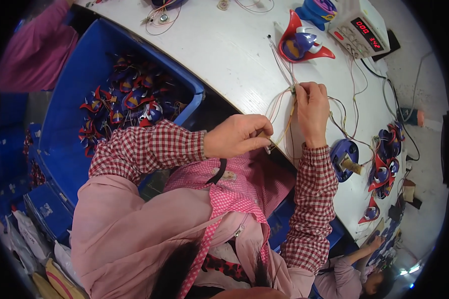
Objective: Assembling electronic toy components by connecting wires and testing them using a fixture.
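Observation:
My left hand [237, 136] is closed in a pinch just off the table's front edge, holding the end of a thin wire, with a small tan piece partly hidden between the fingers. Above the tabletop my right hand [312, 110] pinches a bundle of thin wires [286, 74] near a small dark part that its fingertips mostly cover. These wires run up toward a red, purple and silver plastic toy part [300, 46] lying on the table. A yellowish wire [288, 122] hangs between the two hands.
A blue bin [67, 99] at the left holds several similar toy parts [129, 99]. On the white table [224, 55] stand a power supply [361, 30] with leads, a blue round holder [343, 159] and more toy parts [381, 172]. Other people [37, 47] work at far left and lower right.

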{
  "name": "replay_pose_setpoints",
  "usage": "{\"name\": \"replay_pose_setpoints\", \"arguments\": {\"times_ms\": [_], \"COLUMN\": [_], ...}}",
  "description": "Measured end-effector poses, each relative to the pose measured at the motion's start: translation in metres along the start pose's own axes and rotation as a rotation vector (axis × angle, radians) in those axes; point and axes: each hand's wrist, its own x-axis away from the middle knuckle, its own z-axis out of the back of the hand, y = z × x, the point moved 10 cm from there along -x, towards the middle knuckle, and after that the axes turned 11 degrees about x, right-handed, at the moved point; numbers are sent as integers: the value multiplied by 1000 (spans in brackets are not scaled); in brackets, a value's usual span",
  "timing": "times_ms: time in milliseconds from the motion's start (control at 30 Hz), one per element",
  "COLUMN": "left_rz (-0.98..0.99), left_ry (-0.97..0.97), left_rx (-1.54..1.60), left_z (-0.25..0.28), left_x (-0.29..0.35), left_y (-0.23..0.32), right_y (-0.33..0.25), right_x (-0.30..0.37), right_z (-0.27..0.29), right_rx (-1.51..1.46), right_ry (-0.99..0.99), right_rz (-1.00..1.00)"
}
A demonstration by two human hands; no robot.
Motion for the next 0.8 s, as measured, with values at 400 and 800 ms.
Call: {"name": "replay_pose_setpoints", "arguments": {"times_ms": [400,800], "left_rz": [16,33], "left_ry": [-29,-5], "left_rx": [81,88], "left_z": [-8,-4], "left_x": [3,2], "left_y": [7,1], "right_y": [22,29], "right_x": [-8,-13], "right_z": [-21,-20], "right_rx": [-403,-344], "right_ry": [-427,-385], "right_rz": [-264,-282]}}
